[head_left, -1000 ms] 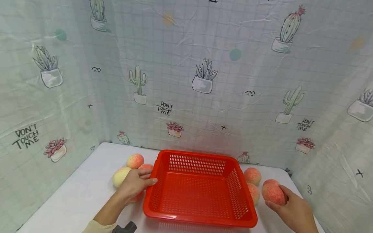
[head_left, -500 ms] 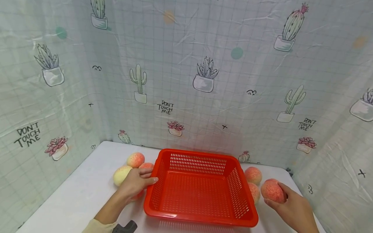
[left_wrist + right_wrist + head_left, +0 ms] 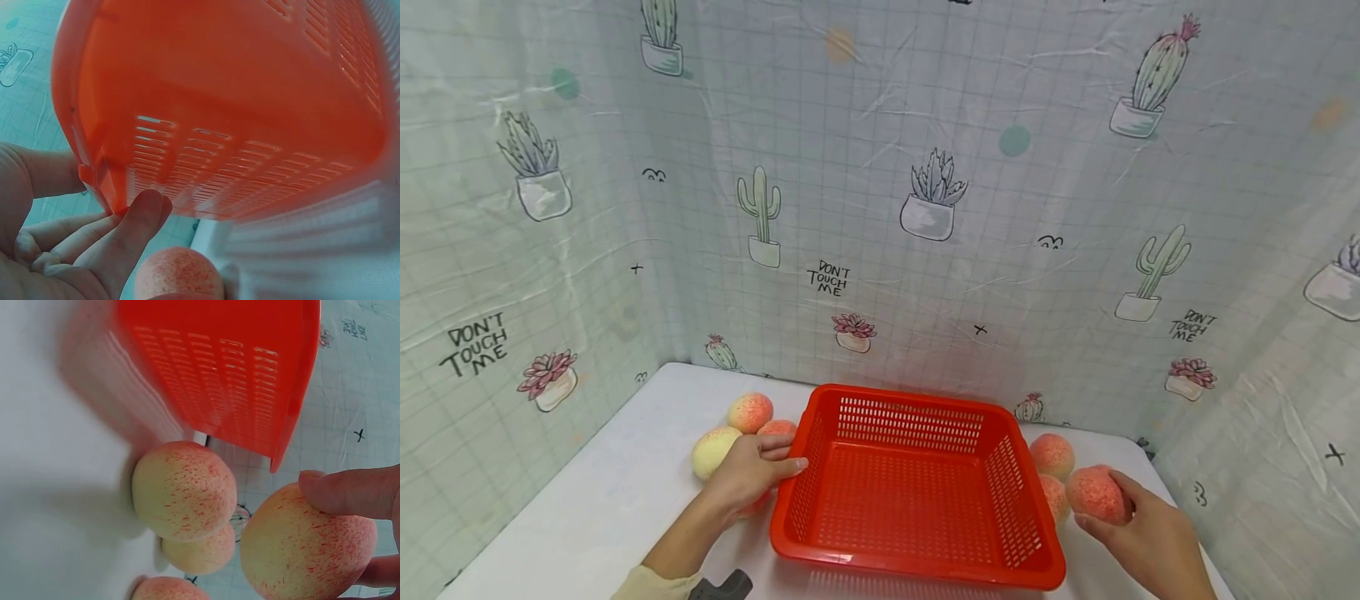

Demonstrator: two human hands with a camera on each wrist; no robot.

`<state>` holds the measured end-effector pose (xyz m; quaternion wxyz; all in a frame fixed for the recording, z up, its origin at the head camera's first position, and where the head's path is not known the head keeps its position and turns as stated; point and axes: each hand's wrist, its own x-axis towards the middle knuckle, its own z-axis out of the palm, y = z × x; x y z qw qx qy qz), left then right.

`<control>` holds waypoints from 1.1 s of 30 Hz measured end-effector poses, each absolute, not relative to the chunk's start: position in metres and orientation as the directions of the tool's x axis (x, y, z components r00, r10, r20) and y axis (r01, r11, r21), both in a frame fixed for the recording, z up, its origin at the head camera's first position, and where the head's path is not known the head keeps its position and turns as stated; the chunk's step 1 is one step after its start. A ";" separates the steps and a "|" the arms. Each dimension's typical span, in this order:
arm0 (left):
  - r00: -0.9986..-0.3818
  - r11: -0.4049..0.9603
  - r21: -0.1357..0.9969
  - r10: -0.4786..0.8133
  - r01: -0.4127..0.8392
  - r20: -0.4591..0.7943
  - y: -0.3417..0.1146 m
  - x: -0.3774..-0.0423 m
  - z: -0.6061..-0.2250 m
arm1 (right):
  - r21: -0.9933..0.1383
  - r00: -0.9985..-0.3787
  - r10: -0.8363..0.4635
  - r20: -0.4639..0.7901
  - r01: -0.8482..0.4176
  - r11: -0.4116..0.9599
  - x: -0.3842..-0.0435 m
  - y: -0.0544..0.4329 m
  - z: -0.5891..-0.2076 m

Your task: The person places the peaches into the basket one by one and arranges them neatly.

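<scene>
A red plastic basket (image 3: 910, 492) with slotted walls stands mid-table, and nothing lies inside it. My left hand (image 3: 747, 472) pinches its left rim, thumb on the inner side and fingers outside; the left wrist view shows the thumb (image 3: 140, 219) at the slotted wall. To the right of the basket, my right hand (image 3: 1153, 533) holds a peach (image 3: 1099, 494) between thumb and fingers. In the right wrist view that held peach (image 3: 306, 544) appears above the table, beside two resting peaches. One of these, a yellow-and-red peach (image 3: 184, 490), sits close to the basket wall.
Left of the basket lie several peaches, among them a pale yellow one (image 3: 711, 452) and a reddish one (image 3: 750, 413). By the basket's right side rests another peach (image 3: 1052, 456). A cactus-print curtain (image 3: 880, 208) surrounds the white table (image 3: 572, 500). A dark grey object (image 3: 722, 586) shows near my left wrist.
My right hand has shifted slightly left with the peach, which now covers the peach seen behind it a second ago. My left hand and the basket stay in place.
</scene>
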<state>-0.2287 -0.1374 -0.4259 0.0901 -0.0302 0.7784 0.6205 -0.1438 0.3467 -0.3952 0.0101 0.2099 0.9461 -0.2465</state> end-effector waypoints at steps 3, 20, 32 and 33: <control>-0.983 0.231 0.960 0.060 -0.158 -0.176 -0.137 -0.229 -0.427 | -0.450 -0.919 0.377 -0.115 0.386 0.805 -0.143 0.345 -0.393; -0.985 0.208 0.967 0.060 -0.148 -0.164 -0.137 -0.229 -0.429 | -0.414 -0.939 0.338 -0.069 0.335 0.847 -0.144 0.335 -0.385; -0.983 0.193 0.969 0.065 -0.154 -0.169 -0.137 -0.230 -0.431 | -0.431 -0.942 0.330 -0.057 0.322 0.843 -0.149 0.328 -0.382; -0.983 0.189 0.970 0.063 -0.155 -0.170 -0.137 -0.230 -0.431 | -0.434 -0.943 0.329 -0.057 0.320 0.842 -0.149 0.327 -0.381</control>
